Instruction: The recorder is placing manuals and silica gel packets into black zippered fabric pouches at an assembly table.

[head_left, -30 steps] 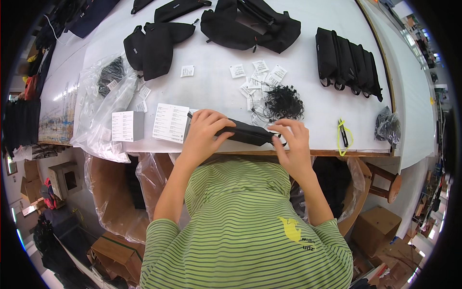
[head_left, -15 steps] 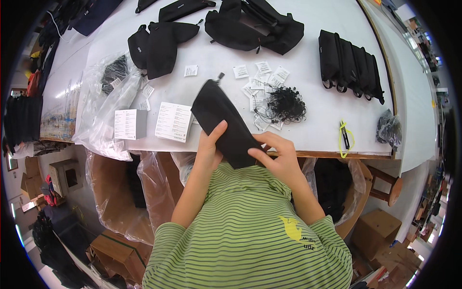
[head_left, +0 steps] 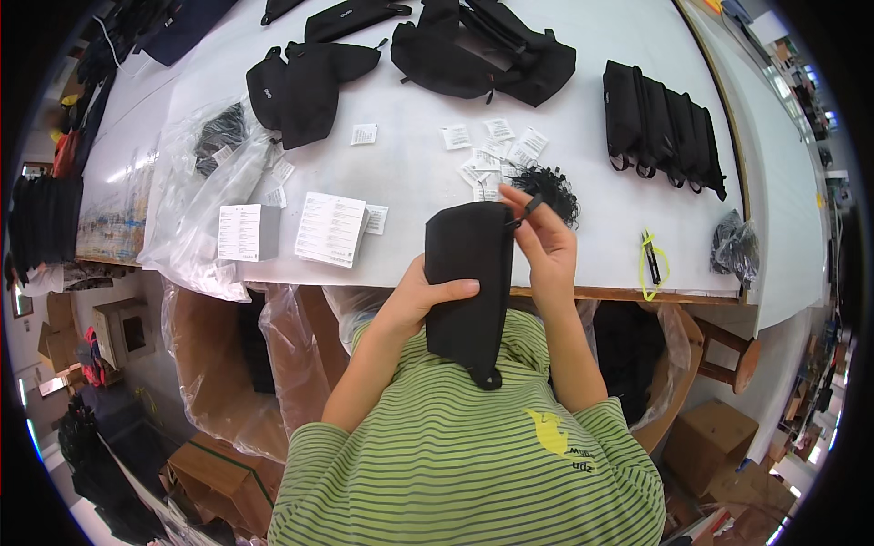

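Observation:
A black fabric zipper pouch stands upright before my body, over the table's near edge. My left hand is closed round its left side, thumb across the front. At the pouch's upper right corner, my right hand has its fingers at the black zipper pull, which lies between thumb and fingers. Just beyond that hand is a tangled heap of black cords, partly hidden. Several small white printed tags lie beside the heap.
Black pouches lie at the back; a row of them sits at right. Two stacks of white cards and a clear plastic bag are at left. Yellow-handled snippers lie near the front edge. Plastic-lined cartons stand below.
The pouch has turned from a leftward slant to upright and shifted right. My right hand has moved from its lower end up to the zipper pull. The left hand has moved slightly right.

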Tool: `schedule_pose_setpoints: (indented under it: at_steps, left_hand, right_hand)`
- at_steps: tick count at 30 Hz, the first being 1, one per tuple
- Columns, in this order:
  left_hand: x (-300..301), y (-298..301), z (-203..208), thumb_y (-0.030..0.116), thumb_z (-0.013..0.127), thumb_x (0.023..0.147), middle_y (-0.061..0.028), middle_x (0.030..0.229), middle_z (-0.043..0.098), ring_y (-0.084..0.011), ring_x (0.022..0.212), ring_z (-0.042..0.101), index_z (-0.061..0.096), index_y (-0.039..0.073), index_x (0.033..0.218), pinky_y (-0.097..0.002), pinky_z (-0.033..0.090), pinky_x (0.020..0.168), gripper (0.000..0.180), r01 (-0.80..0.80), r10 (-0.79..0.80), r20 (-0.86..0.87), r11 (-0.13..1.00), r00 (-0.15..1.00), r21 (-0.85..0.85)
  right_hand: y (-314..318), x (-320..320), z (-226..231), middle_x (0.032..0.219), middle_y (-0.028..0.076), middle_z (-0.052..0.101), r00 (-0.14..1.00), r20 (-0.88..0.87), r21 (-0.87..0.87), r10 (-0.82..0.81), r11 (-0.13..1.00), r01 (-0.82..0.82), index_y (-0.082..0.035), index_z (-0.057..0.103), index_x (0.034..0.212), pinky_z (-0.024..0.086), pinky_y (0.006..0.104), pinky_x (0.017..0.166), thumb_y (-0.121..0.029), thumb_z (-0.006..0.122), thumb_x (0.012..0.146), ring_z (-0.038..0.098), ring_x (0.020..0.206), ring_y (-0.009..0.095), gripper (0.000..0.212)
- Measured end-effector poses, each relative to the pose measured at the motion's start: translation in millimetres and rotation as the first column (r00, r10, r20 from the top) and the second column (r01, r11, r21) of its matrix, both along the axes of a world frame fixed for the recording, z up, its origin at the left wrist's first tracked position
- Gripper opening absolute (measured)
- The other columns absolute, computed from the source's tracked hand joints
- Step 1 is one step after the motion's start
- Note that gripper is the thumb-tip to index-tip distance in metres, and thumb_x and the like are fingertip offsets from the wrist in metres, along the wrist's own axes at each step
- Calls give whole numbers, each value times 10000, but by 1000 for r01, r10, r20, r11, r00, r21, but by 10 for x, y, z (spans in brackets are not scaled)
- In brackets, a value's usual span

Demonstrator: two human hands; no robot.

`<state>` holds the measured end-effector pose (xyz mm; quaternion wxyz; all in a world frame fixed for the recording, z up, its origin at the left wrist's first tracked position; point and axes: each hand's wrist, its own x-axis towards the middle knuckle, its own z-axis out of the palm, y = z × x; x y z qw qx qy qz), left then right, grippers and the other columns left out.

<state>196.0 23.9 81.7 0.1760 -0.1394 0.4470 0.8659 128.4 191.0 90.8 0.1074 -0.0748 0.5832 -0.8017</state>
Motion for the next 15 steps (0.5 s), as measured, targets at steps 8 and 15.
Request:
schedule_pose_setpoints:
  at_steps: [8, 15]
  left_hand:
    - [-21, 9, 16, 147, 773, 772, -96, 1016, 654, -152, 888, 643, 562, -39, 1160, -279, 536, 776, 479, 2, -4, 144, 1000, 990, 15]
    - [-44, 44, 8, 153, 768, 777, -103, 1007, 654, -162, 862, 651, 557, -50, 1159, -280, 542, 755, 481, 35, -34, 127, 999, 991, -6]
  right_hand:
    - [63, 19, -43, 1036, 63, 640, 963, -261, 61, -65, 995, 84, 5, 656, 1042, 438, 237, 734, -69, 552, 934, 569, 856, 116, 167]
    - [72, 71, -107, 961, 48, 633, 960, -265, 74, -87, 991, 111, 9, 636, 1036, 421, 239, 702, -75, 602, 902, 536, 785, 100, 162]
